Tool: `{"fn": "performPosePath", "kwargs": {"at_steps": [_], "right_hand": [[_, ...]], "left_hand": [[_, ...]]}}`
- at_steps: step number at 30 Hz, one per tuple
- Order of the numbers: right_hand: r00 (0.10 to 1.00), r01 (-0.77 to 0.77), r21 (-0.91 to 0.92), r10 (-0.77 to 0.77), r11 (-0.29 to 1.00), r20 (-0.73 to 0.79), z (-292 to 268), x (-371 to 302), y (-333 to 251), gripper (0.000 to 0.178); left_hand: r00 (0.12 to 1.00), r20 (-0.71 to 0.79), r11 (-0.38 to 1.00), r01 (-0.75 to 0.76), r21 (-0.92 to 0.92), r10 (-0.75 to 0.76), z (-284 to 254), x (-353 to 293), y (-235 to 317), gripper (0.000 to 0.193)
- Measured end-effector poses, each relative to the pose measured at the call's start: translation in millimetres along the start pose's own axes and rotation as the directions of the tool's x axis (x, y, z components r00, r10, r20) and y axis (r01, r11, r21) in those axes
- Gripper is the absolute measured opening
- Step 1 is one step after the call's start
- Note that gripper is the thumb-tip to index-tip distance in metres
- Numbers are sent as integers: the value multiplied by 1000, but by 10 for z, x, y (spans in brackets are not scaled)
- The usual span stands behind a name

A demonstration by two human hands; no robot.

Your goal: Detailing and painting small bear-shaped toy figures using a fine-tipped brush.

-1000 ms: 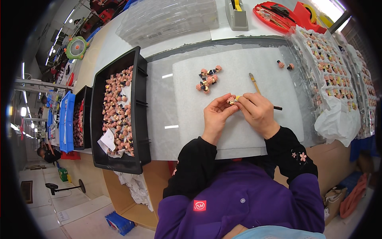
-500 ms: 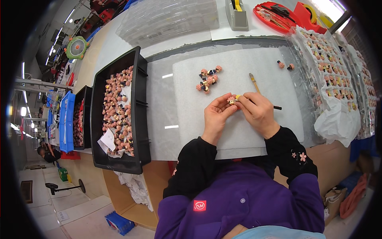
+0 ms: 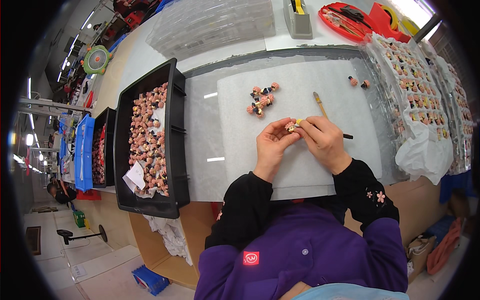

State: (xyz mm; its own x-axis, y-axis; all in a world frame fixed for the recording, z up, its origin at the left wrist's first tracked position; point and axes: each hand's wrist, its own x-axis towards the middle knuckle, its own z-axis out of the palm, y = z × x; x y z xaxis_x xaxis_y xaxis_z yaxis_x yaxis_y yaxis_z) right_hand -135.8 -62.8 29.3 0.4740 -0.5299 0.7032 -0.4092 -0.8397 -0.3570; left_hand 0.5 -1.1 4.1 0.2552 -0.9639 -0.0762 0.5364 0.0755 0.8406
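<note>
A small figurine [image 3: 290, 126] with knobbly pink hair is pinched in the fingertips of my left hand [image 3: 272, 147], above the white foam sheet [image 3: 240, 165]. My right hand [image 3: 324, 142] meets it from the other side, its fingers closed round something small and yellow by the figurine; its kind is too small to tell. Behind the right hand a wooden-handled brush [image 3: 320, 104] lies on the sheet, partly hidden by the hand. Several more pink-haired figurines [image 3: 260, 101] with dark bodies lie in a cluster beyond my hands, and two others [image 3: 359, 82] lie at the far right.
A black crate [image 3: 180, 135] full of figurines stands at the left, with a blue bin [image 3: 84, 152] beyond it. Clear plastic trays [image 3: 215, 25], a tape dispenser [image 3: 300, 22] and a red tool tray [image 3: 345, 22] line the back. Filled figurine trays [image 3: 417, 95] are stacked at the right.
My hands stay in almost the same place, with only a slight shift of the fingers and the figurine. Nothing else has visibly moved.
</note>
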Motion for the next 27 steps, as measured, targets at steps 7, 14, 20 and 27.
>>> {"fn": "performPosePath", "kwargs": {"at_steps": [7, 14, 20, 27], "right_hand": [[1000, -28, 27, 28, 999, -3, -11, 16, -17, 17], [997, -80, 102, 80, 992, 4, -7, 31, -42, 15], [992, -121, 161, 113, 980, 54, -7, 18, -34, 15], [984, -166, 226, 148, 960, 96, -5, 7, -25, 17]], "left_hand": [[1000, -5, 1000, 16, -7, -16, 1, -2, 14, 38], [999, -36, 998, 33, -45, -35, 14, 3, 26, 38], [999, -41, 999, 13, -44, -15, 9, 3, 22, 32], [999, -47, 998, -7, -60, 4, 20, -2, 15, 27]]}}
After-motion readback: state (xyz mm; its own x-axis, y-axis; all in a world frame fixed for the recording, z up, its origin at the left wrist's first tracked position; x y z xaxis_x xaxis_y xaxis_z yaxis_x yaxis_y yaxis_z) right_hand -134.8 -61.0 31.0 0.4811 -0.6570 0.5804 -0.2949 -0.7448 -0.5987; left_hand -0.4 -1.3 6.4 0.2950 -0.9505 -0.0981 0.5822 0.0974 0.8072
